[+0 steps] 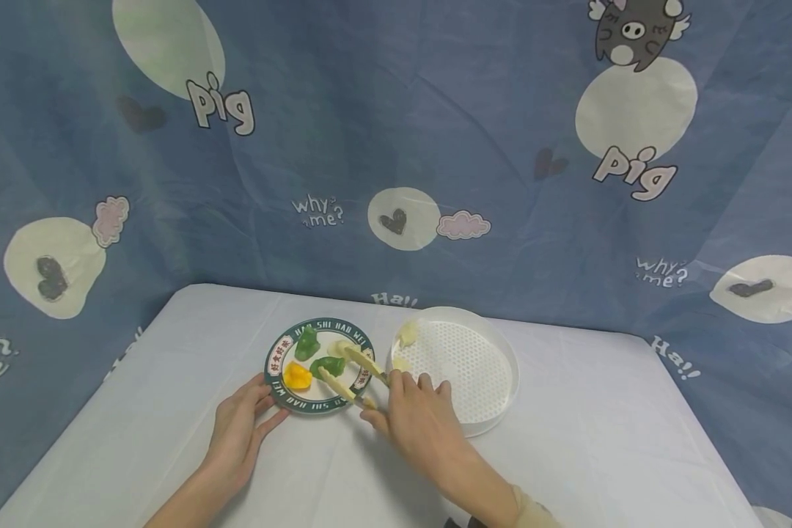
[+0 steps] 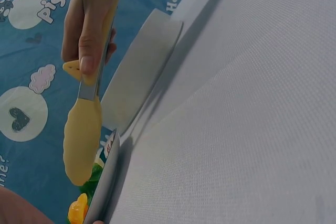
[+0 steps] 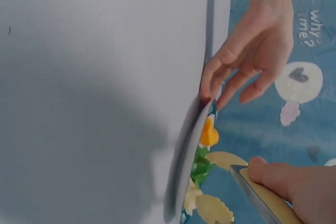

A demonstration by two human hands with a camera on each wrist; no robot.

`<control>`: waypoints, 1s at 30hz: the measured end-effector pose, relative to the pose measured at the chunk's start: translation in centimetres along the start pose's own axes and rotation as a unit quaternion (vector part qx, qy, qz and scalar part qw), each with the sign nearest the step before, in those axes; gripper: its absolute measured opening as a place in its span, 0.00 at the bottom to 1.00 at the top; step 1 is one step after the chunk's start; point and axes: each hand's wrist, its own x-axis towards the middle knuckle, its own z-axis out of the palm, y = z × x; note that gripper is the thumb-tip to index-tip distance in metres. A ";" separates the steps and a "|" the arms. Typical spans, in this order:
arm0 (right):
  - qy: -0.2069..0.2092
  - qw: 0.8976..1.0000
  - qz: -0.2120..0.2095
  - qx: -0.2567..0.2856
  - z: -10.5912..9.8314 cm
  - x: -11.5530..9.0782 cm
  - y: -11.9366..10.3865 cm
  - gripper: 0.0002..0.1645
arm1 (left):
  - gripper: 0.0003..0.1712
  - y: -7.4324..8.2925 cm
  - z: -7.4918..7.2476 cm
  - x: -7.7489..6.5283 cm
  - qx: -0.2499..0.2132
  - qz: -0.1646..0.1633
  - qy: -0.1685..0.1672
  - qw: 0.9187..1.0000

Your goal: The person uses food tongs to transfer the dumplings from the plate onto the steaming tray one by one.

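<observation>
My right hand (image 1: 425, 422) holds tongs (image 1: 363, 360) with cream-yellow scalloped tips. The tips are spread over a round plate (image 1: 320, 408) with a green lettered rim. Against the plate's left edge, my left hand (image 1: 234, 429) grips the rim between thumb and fingers. On the plate lie two green pieces (image 1: 328, 366), a yellow-orange piece (image 1: 297, 376) and a pale piece (image 1: 339, 347) by the upper tip. One green piece sits near the lower tip; whether the tongs touch it, I cannot tell. In the left wrist view the tongs (image 2: 83, 142) slant down toward the plate.
A white round tray (image 1: 471, 367) with a perforated bottom stands right of the plate, partly behind my right hand. Pale pieces (image 1: 408, 334) lie at its left side. A white cloth covers the table (image 1: 581, 440); a blue printed curtain (image 1: 501, 147) hangs behind.
</observation>
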 end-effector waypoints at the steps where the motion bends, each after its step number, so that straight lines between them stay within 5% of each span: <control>1: -0.002 1.000 -0.001 -0.001 0.1 0.1 -0.1 0.36 | 0.40 0.0 0.0 0.0 0.000 0.000 0.000 1.000; 8: -0.020 1.000 0.003 0.004 0.6 0.6 -0.6 0.41 | 0.40 -0.1 0.0 0.1 0.003 0.000 -0.002 1.000; 30: -0.001 1.000 -0.013 -0.006 1.7 0.9 -0.9 0.28 | 0.40 -0.1 -0.1 0.1 -0.005 -0.002 0.001 1.000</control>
